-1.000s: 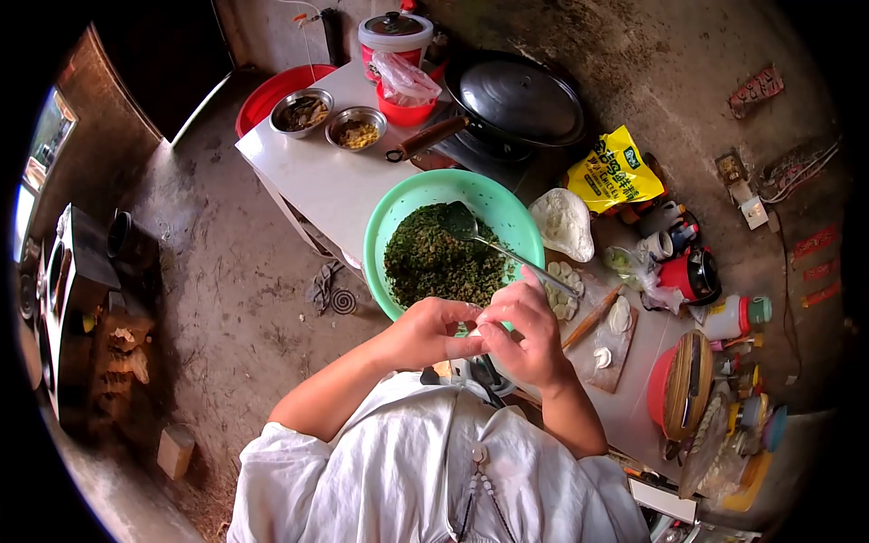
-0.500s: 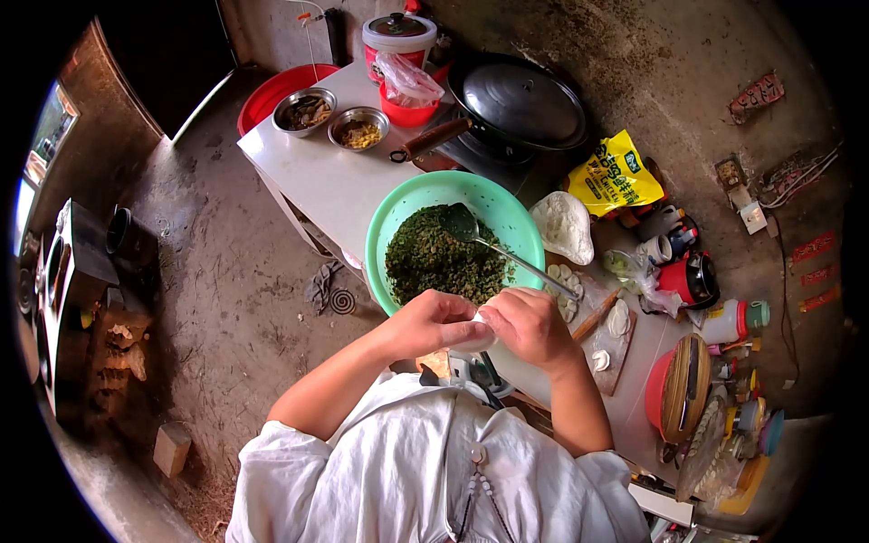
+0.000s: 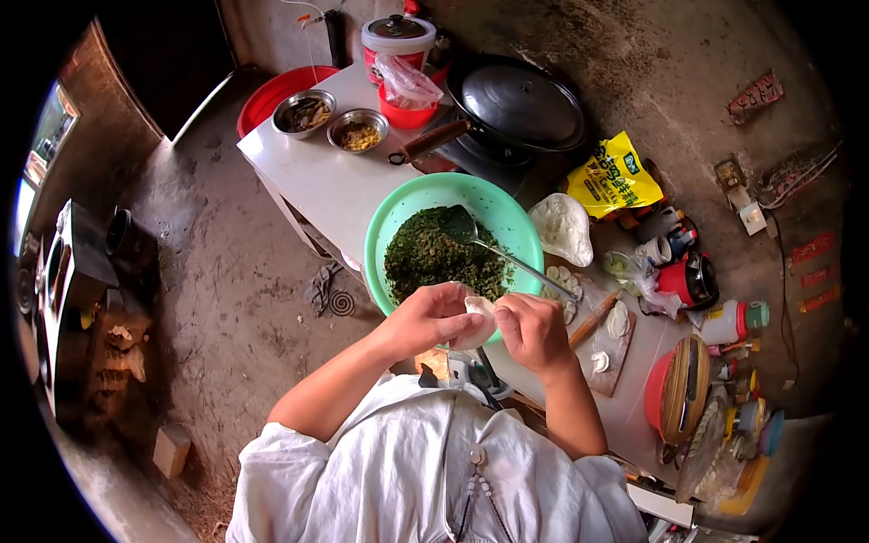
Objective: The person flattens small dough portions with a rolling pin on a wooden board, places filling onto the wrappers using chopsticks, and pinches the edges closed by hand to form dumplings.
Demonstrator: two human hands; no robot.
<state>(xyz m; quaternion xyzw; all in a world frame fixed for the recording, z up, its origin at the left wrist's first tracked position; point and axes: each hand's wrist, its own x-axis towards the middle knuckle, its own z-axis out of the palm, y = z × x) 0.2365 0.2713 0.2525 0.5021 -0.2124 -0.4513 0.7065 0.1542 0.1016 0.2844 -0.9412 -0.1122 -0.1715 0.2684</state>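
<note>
1. the dough wrapper (image 3: 482,312) is held between the two hands, at the near rim of the mint-green basin (image 3: 518,217); its height above the rim cannot be told.
2. by the left hand (image 3: 429,319) the wrapper is cupped, thumb and fingers closed lightly round its left side. the fingers of the right hand (image 3: 536,328) are curled tight at its right edge; whether dough is pinched there cannot be told.
3. the dough might be torn if its edge were pulled too hard between the hands.
4. if the left grip were loosened, the wrapper could be dropped onto the rim or into the chopped green filling (image 3: 434,258).
5. the metal ladle (image 3: 520,262), its handle slanting near and right, could be knocked by a rightward swing of the right hand.
6. the wrapper's long axis appears to be run from near left to far right, its raised edge pointed far; partly hidden, this is judged loosely.
</note>
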